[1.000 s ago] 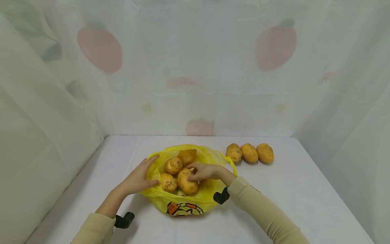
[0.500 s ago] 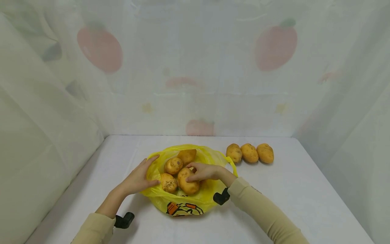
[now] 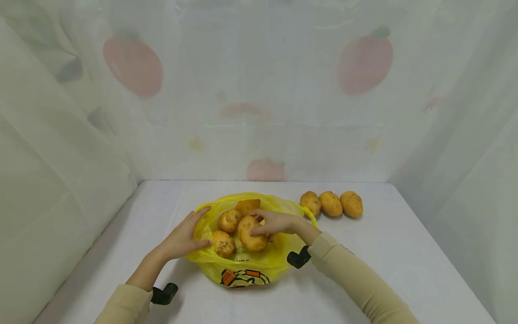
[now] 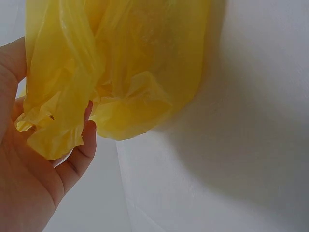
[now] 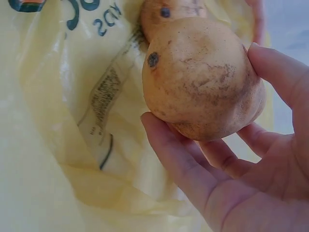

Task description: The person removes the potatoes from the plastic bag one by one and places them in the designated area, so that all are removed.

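A yellow plastic bag lies on the table with its mouth held wide. My left hand holds the bag's left rim, its thumb and fingers spread along it; in the left wrist view the fingers curl around the crumpled plastic. Inside the mouth, my right hand grips a potato between thumb and fingers. The right wrist view shows this potato with a dark spot on its skin, over the printed inside of the bag. Left of it in the bag sit more potatoes, one partly hidden at the back.
Three potatoes stand in a row on the white table, behind and right of the bag. A bag handle loops up near my right wrist. White printed curtains enclose the table at the back and sides.
My right hand has raised the gripped potato slightly, moving it up and to the right inside the bag mouth. The left hand stays at the rim.
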### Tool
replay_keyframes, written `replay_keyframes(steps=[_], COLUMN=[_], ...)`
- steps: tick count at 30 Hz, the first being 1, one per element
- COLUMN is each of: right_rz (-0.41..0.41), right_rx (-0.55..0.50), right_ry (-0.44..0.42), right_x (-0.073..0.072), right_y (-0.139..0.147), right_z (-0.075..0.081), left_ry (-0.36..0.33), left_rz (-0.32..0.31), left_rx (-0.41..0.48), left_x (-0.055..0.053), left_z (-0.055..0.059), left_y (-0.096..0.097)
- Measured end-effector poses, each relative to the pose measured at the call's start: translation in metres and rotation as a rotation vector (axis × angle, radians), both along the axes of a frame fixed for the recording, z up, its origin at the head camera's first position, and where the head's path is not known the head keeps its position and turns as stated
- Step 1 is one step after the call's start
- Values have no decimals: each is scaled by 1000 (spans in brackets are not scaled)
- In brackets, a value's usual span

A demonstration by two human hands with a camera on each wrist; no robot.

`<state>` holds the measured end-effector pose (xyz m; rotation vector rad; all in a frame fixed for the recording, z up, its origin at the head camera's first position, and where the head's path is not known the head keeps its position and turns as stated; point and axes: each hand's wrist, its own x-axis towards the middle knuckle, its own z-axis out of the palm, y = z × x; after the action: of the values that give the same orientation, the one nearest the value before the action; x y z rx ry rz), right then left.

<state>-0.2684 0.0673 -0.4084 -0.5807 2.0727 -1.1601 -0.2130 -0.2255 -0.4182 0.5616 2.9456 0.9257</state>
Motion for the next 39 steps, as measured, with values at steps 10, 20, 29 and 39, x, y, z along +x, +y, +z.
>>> replay_keyframes(steps=[10,20,29,39], right_rz=[5,-9,-28,-138], right_rx=[1,21,-72,-106], right_ry=[76,179,200,207], right_x=[-4,-4,-5,-8], right_y=[11,25,45,83], right_z=[18,39,64,77], left_ry=[7,3,8,15], left_rz=[-11,-4,-3,-8], left_rx=[5,-4,-10,-5], left_x=[1,1,1,1], left_z=[2,0,-1,-1], left_y=[1,1,-2,-1])
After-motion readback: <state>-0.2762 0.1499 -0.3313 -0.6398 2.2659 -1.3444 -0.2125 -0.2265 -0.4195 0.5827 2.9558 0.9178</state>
